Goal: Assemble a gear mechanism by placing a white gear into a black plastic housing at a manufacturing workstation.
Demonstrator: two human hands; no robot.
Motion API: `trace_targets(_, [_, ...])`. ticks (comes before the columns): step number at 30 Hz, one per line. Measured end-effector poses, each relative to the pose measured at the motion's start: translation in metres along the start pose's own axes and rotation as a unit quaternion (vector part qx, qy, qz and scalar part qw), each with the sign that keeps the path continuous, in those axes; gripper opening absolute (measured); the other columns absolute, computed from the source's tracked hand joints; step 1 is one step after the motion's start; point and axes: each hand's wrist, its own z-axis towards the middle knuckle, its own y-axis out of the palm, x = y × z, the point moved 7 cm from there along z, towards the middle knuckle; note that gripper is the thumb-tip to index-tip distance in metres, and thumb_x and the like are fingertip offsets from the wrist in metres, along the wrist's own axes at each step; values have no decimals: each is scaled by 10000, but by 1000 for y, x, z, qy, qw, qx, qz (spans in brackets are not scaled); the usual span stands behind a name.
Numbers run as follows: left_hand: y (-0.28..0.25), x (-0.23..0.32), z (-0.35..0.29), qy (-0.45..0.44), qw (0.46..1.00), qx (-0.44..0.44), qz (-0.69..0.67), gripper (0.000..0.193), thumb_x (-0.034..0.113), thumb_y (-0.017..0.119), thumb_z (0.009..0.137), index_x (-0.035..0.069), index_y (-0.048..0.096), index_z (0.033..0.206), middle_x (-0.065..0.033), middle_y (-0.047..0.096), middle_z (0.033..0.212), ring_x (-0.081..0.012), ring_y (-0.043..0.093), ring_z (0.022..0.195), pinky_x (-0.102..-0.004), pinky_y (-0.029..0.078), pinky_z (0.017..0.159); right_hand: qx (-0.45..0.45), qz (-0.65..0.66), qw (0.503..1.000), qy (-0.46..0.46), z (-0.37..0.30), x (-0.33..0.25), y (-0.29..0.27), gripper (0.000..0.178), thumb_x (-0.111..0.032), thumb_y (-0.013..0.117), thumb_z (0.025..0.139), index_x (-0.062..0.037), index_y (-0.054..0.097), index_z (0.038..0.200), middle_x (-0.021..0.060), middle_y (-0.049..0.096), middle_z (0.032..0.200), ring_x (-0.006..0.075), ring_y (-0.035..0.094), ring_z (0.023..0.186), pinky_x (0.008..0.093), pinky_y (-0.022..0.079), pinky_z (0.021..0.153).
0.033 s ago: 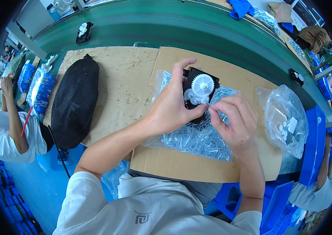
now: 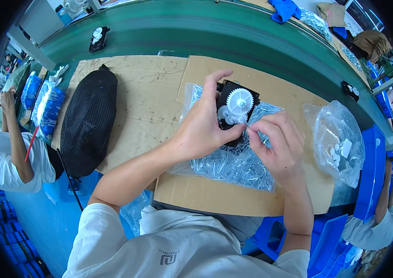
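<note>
My left hand [image 2: 202,121] grips a black gear housing [image 2: 227,91] by its left side and lower edge, index finger raised past the top. On the housing sit a large white gear [image 2: 240,100] and a smaller, paler gear [image 2: 224,114]. Between thumb and fingertips, my right hand [image 2: 280,144] pinches a thin metal pin [image 2: 247,123], its tip at the housing's lower right beside my left thumb. Beneath both hands lies an opened clear bag holding a heap of shiny metal pins [image 2: 233,169]. The pin's far end is too small to make out.
Cardboard [image 2: 205,200] covers the bench. At left lies a black mesh bag [image 2: 89,123]; at right, a clear bag of white parts [image 2: 338,146] beside a blue bin [image 2: 370,171]. Gear housings [image 2: 98,39] rest on the green conveyor [image 2: 182,32]. Other people [image 2: 15,148] work on both sides.
</note>
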Motion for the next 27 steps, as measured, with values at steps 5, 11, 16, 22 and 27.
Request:
trace_targets(5, [3, 4, -2, -29, 1000, -9, -4, 876, 7, 746, 723, 33, 250, 1445, -220, 560, 1146, -307, 604, 927, -375, 523, 791, -18, -27, 999, 4, 0, -2, 1, 251, 61, 747, 695, -53, 636, 888, 41, 614, 874, 171, 553, 699, 273, 464, 580])
trace_targets(11, [5, 3, -4, -42, 999, -11, -8, 854, 6, 730, 731, 29, 265, 1447, -198, 481, 1273, -290, 569, 1008, -375, 481, 881, -18, -45, 999, 25, -1, -1, 9, 224, 61, 734, 718, -42, 642, 895, 40, 617, 890, 168, 555, 689, 275, 463, 577])
trace_targets(16, [6, 3, -4, -61, 992, -25, -105, 822, 5, 704, 746, 25, 279, 1449, -178, 425, 1373, -262, 531, 1086, -361, 440, 973, -2, 44, 995, 85, -8, 10, 7, 203, 64, 724, 740, -28, 658, 908, 48, 621, 896, 171, 562, 690, 274, 464, 583])
trace_targets(22, [7, 0, -3, -22, 991, -22, -127, 736, 27, 687, 760, 23, 302, 1388, -187, 525, 1206, -269, 563, 1058, -353, 467, 930, -2, 146, 979, 143, -13, 16, 8, 199, 65, 714, 759, -12, 681, 939, 56, 628, 904, 186, 575, 697, 281, 473, 608])
trace_targets(27, [3, -2, -4, -43, 992, -3, -115, 726, 23, 667, 708, 43, 340, 1356, -168, 534, 1169, -237, 561, 1009, -338, 475, 898, 1, 166, 980, 111, -13, 15, 11, 200, 63, 709, 767, -22, 697, 947, 46, 636, 924, 177, 581, 707, 276, 472, 619])
